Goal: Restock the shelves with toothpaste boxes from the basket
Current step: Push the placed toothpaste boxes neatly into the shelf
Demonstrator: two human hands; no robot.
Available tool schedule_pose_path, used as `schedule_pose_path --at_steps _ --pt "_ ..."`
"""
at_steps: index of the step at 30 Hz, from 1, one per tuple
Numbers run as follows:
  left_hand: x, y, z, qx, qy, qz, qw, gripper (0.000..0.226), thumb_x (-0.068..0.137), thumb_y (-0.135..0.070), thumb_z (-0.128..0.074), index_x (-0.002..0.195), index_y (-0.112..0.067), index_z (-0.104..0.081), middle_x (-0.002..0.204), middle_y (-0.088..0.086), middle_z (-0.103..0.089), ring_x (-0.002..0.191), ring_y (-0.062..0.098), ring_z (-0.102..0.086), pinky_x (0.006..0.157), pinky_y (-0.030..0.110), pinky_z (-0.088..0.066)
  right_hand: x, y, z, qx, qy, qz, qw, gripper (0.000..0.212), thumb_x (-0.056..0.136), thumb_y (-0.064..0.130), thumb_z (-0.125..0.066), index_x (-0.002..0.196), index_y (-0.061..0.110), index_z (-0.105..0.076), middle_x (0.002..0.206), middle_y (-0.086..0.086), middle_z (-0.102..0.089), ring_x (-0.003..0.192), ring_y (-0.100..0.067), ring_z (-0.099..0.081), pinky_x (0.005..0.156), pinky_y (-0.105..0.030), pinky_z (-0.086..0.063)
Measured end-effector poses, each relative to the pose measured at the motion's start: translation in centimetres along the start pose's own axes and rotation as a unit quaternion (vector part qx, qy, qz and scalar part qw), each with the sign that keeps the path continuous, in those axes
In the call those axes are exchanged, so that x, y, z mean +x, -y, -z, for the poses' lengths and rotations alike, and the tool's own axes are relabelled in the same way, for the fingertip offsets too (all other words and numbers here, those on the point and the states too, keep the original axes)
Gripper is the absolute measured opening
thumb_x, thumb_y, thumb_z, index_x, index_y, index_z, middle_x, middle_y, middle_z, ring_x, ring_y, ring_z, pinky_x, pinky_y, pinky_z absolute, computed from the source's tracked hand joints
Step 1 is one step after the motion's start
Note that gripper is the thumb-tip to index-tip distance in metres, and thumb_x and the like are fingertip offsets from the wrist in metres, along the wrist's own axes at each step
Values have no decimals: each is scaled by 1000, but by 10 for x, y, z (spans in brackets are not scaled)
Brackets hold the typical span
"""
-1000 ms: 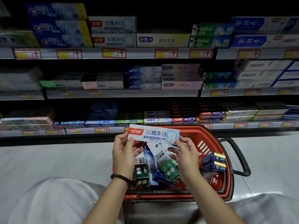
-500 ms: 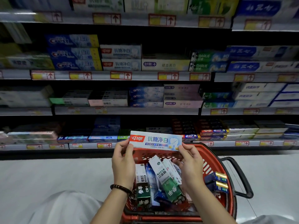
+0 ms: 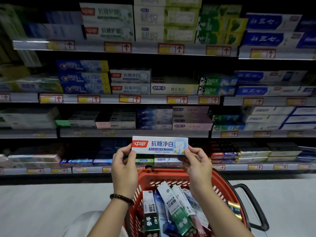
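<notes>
Single view: wide-angle head camera, worn by person, faces forward, slightly down at shelves (image 3: 153, 100). Near range: left hand (image 3: 124, 170), right hand (image 3: 199, 170) pinch toothpaste box (image 3: 159, 145) at frame centre, forearms cropped by bottom edge. Beyond fingertips (image 3: 189, 153), shelf rows fill upper frame; below fingers, basket (image 3: 220, 185) reaches bottom edge. Frame edges blurred.

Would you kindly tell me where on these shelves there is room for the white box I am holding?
Free: the space atop the two matching white boxes, beside the taller Crest stack, and the dark gap above the single pale-yellow box, left of the Darlie boxes. Crowded: the shelf below, stacked nearly full across.
</notes>
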State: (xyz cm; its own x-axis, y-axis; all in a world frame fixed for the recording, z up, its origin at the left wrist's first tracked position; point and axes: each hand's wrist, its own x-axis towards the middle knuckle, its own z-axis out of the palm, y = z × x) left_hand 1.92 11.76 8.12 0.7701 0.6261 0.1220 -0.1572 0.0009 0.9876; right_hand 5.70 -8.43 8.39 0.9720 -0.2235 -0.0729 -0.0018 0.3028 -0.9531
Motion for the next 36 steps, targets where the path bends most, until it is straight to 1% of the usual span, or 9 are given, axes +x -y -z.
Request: schedule_pose_path --at_steps 3,6,9,14,19,26,30,34,36 --pt "11 -11 -1 -5 6 -15 1000 20 103 -28 -63 107 -46 -71 119 -4 -70 104 12 -70 89 41 -59 7 12 -11 -12 11 11 1000 7 103 17 -70 97 17 -73 103 -4 -81 100 -22 -76 86 -47 -60" --pt "21 -22 -3 3 6 -25 1000 21 103 -28 -63 105 -48 -69 117 -6 -71 105 17 -69 87 43 -60 13 24 -22 -10 18 19 1000 5 103 16 -68 102 13 -72 101 -2 -81 86 -9 -76 76 -40 -61" --pt "34 -34 -7 -3 1 -29 1000 20 103 -25 -63 106 -44 -69 115 -6 -71 106 14 -69 92 47 -59 20 32 -33 -10 25 27 999 5 103 16 -68 104 12 -72 102 -3 -81 88 -11 -77 75 -38 -61" --pt "54 -51 -11 -11 -8 -31 999 20 103 -23 -64 107 -41 -71 114 -7 -73 102 19 -69 89 49 -60 34 45 -52 -6 26 34 999 7 103 18 -70 106 15 -75 102 -5 -81 99 -19 -77 75 -39 -63" --pt "75 -61 -15 -24 2 -34 999 21 102 -22 -65 117 -37 -68 123 -2 -69 98 16 -66 90 46 -58 50 58 -72 -21 22 55 998 10 102 17 -71 105 22 -79 100 -1 -80 98 -19 -77 74 -37 -65" --pt "108 -69 -24 -4 13 -48 999 35 100 -15 -67 125 -38 -63 123 -6 -68 85 10 -65 74 32 -55 76 72 -104 -40 31 75 996 20 101 17 -72 113 32 -79 102 10 -80 98 -12 -75 71 -29 -61" --pt "131 -77 -26 18 23 -61 998 42 99 -11 -66 129 -39 -58 128 -9 -63 85 13 -65 70 23 -55 91 80 -122 -61 39 91 993 21 102 17 -70 113 34 -77 102 15 -79 97 -8 -74 75 -33 -64" --pt "161 -86 -27 34 41 -63 997 48 100 -13 -66 133 -44 -50 139 -8 -57 94 16 -67 77 30 -57 112 90 -143 -89 47 121 988 21 103 20 -70 116 35 -76 103 17 -78 99 -7 -72 81 -38 -64" --pt "176 -90 -27 44 46 -68 996 51 100 -14 -66 136 -46 -48 136 -7 -58 91 14 -67 73 28 -58 123 95 -157 -100 51 127 986 22 103 21 -69 120 35 -75 104 19 -77 95 -4 -72 84 -42 -64"
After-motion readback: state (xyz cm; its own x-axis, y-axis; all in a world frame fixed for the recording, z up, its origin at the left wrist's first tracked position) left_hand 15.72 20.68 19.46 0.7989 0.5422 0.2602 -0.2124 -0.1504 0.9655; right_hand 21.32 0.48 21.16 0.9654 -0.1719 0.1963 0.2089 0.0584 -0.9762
